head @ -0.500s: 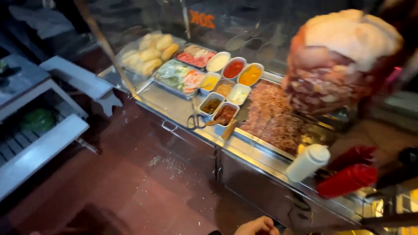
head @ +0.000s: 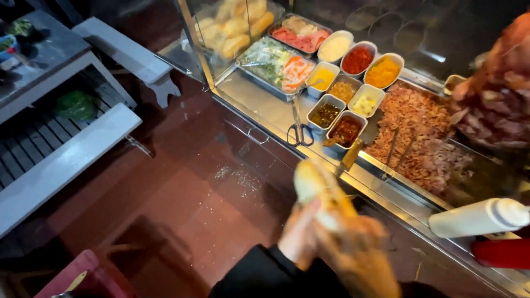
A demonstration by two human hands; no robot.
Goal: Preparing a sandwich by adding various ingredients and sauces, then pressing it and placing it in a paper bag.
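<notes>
A long bread roll, blurred, sits low in the centre of the frame, grasped from beneath by the left hand, while the right hand closes around its lower end, both hands blurred too. Just above the roll runs the steel counter, with scissors lying on it beside small tubs of sauces and toppings. Further right lies a tray of shaved meat, and a white squeeze bottle lies at the lower right.

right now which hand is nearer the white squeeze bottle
Right. The right hand sits left of and slightly below the white squeeze bottle; the left hand is farther left, past the bread roll.
</notes>
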